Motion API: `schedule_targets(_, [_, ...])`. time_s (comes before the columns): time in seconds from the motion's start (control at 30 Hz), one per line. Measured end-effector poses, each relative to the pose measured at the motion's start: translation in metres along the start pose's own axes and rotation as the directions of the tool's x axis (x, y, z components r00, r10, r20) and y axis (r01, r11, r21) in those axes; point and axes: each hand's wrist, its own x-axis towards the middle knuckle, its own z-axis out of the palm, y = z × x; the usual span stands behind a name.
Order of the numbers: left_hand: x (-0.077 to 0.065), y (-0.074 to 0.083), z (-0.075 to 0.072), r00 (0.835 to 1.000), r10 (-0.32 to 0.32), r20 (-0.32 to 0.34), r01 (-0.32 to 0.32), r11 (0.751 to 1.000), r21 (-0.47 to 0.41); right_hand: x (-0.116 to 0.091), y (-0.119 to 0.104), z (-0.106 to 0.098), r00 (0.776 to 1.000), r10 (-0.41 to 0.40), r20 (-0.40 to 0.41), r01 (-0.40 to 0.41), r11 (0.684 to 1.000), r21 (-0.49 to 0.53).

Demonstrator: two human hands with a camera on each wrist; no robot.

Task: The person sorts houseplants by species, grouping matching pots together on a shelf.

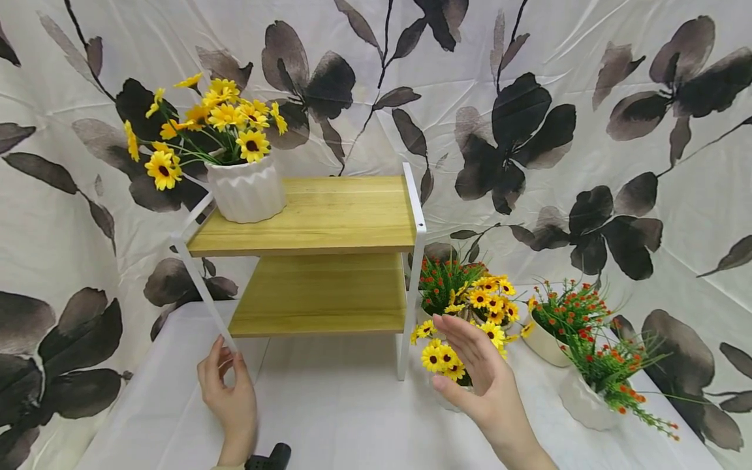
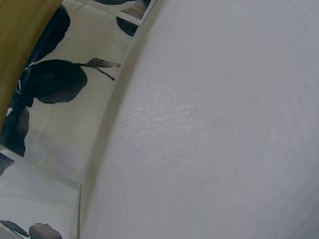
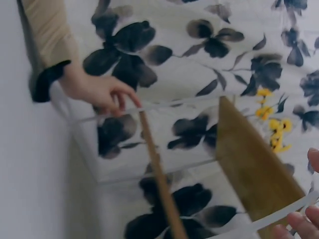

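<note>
A two-tier shelf with wooden boards [image 1: 346, 212] and a white frame [image 1: 417, 261] stands on the table. On its top board, at the left, is a white ribbed pot [image 1: 247, 189] of yellow flowers [image 1: 226, 117]. My left hand [image 1: 228, 395] grips the front left leg just below the lower board; this hand [image 3: 102, 93] also shows in the right wrist view with its fingers bent at the frame. To the right of the shelf my right hand [image 1: 478, 382] is raised with extended fingers and thumb apart, holding nothing. Its fingertips [image 3: 301, 226] edge into the right wrist view.
Right of the shelf, beside and behind my right hand, stand several pots: yellow flowers [image 1: 440, 359], red-flowered greenery [image 1: 443, 281] and a white pot [image 1: 587, 401] of trailing red flowers. A white-covered table [image 1: 329, 418] lies beneath. Floral cloth [image 1: 587, 156] hangs behind.
</note>
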Motion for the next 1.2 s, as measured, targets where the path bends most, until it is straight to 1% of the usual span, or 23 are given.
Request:
schedule_targets(0.13, [0.0, -0.001, 0.001, 1.0, 0.006, -0.006, -0.006, 1.0, 0.0, -0.017, 0.02, 0.001, 0.998, 0.037, -0.058, -0.038, 0.999, -0.013])
schedule_targets(0.27, [0.001, -0.001, 0.002, 1.0, 0.009, -0.018, -0.01, 1.0, -0.017, -0.032, 0.035, 0.002, 0.991, 0.083, -0.11, -0.087, 0.996, -0.035])
schedule_targets(0.37, [0.002, 0.0, 0.002, 1.0, 0.008, -0.023, -0.009, 1.0, -0.023, -0.04, 0.043, 0.002, 0.98, 0.133, -0.152, -0.142, 0.988, -0.053])
schedule_targets(0.53, [0.002, 0.001, 0.001, 1.0, -0.001, -0.014, 0.001, 1.0, -0.022, -0.053, 0.056, 0.002, 0.962, 0.173, -0.21, -0.199, 0.974, -0.108])
schedule_targets(0.67, [0.001, 0.002, 0.0, 1.0, -0.006, -0.001, 0.006, 1.0, -0.015, -0.062, 0.067, 0.0, 0.942, 0.223, -0.249, -0.264, 0.954, -0.144])
schedule_targets(0.73, [0.001, 0.002, -0.001, 1.0, -0.009, 0.006, 0.009, 1.0, -0.012, -0.066, 0.072, -0.002, 0.923, 0.269, -0.275, -0.319, 0.935, -0.155])
schedule_targets(0.8, [0.001, 0.003, -0.001, 1.0, -0.008, 0.01, 0.008, 1.0, -0.013, -0.069, 0.076, -0.004, 0.897, 0.325, -0.3, -0.383, 0.91, -0.16])
schedule_targets(0.93, [0.001, 0.004, -0.001, 1.0, -0.013, 0.02, 0.013, 1.0, -0.009, -0.074, 0.085, -0.008, 0.833, 0.435, -0.342, -0.504, 0.852, -0.144])
schedule_targets(1.03, [0.001, 0.004, 0.0, 1.0, -0.01, 0.02, 0.01, 1.0, -0.009, -0.076, 0.093, -0.01, 0.794, 0.482, -0.371, -0.558, 0.82, -0.128])
schedule_targets(1.13, [0.001, 0.004, 0.0, 1.0, -0.002, 0.018, 0.002, 1.0, -0.012, -0.078, 0.101, -0.013, 0.768, 0.503, -0.396, -0.586, 0.801, -0.119])
schedule_targets(1.2, [0.0, 0.004, 0.001, 1.0, 0.004, 0.014, -0.004, 1.0, -0.014, -0.08, 0.106, -0.016, 0.761, 0.506, -0.406, -0.591, 0.799, -0.113])
